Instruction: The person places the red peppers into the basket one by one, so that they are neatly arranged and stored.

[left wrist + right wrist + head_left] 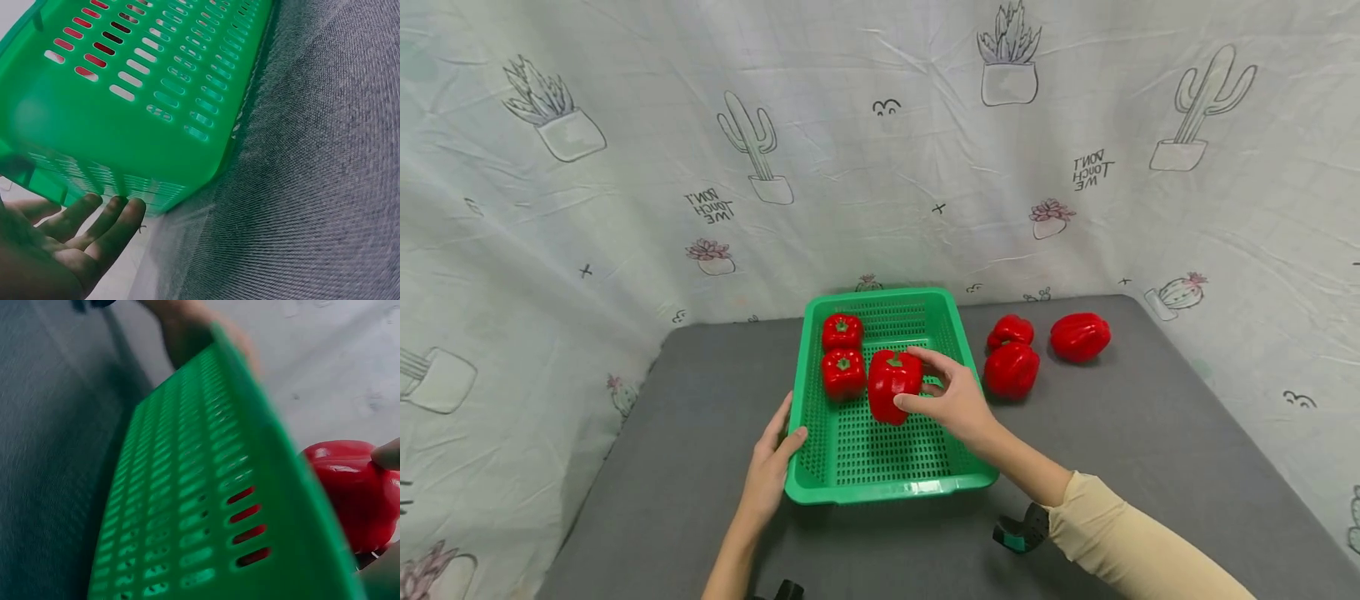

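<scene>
My right hand (pixel 951 400) holds a red bell pepper (pixel 892 386) between thumb and fingers above the green plastic basket (pixel 891 492); the pepper's green stem points up. In the right wrist view the held bell pepper (pixel 353 490) shows past the basket's rim. My left hand (pixel 767 471) grips the basket's left side, thumb over the rim and fingers along the outer wall. Those left-hand fingers (pixel 119 225) touch the slotted wall in the left wrist view. Inside, along the left wall, stand two more red bell peppers, a rear one (pixel 842 332) and a nearer one (pixel 844 373).
Right of the basket, two red bell peppers lie close together, one behind (pixel 1010 331) and one in front (pixel 1012 371). Another bell pepper (pixel 1080 337) lies farther right. The grey tabletop (pixel 1157 467) meets a cactus-printed white cloth (pixel 865 167) behind and at both sides.
</scene>
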A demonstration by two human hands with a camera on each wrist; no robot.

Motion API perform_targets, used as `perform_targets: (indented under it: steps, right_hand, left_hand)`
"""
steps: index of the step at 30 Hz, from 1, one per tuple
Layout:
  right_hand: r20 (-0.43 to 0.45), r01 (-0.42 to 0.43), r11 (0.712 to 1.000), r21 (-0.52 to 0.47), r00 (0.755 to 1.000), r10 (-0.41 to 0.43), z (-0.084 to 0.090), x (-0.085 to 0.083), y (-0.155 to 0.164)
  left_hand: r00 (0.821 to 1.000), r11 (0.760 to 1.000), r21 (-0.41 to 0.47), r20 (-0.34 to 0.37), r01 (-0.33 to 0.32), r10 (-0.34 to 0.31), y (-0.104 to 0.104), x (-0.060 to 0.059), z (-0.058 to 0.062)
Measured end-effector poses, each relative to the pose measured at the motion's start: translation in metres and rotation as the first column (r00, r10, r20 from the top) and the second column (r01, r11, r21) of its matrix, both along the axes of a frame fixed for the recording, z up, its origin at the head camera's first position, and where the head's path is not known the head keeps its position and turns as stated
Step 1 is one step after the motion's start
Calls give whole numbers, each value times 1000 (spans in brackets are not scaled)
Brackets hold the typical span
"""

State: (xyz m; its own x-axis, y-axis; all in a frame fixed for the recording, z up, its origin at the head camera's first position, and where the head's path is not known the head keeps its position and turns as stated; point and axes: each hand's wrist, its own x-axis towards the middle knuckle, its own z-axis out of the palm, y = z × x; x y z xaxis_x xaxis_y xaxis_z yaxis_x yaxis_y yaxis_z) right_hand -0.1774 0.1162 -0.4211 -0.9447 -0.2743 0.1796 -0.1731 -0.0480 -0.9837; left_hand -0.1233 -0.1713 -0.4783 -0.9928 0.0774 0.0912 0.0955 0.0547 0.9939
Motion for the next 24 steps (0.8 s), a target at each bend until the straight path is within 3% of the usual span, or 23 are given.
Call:
perform_targets:
  steps: [5,14,24]
  right_hand:
    - [2,11,996,85,1000,-11,-8,-6,-13]
    - [150,36,995,91,987,-50,-16,-5,-32]
    - [111,-25,973,230,994,-1,-24,-12,-42]
  left_hand:
    - [1000,1000,-6,8,-11,11,2,0,-2]
    - [1000,999,-28,12,-23,23,3,-1,-2]
    - [999,999,-12,14,-32,32,2,0,-2]
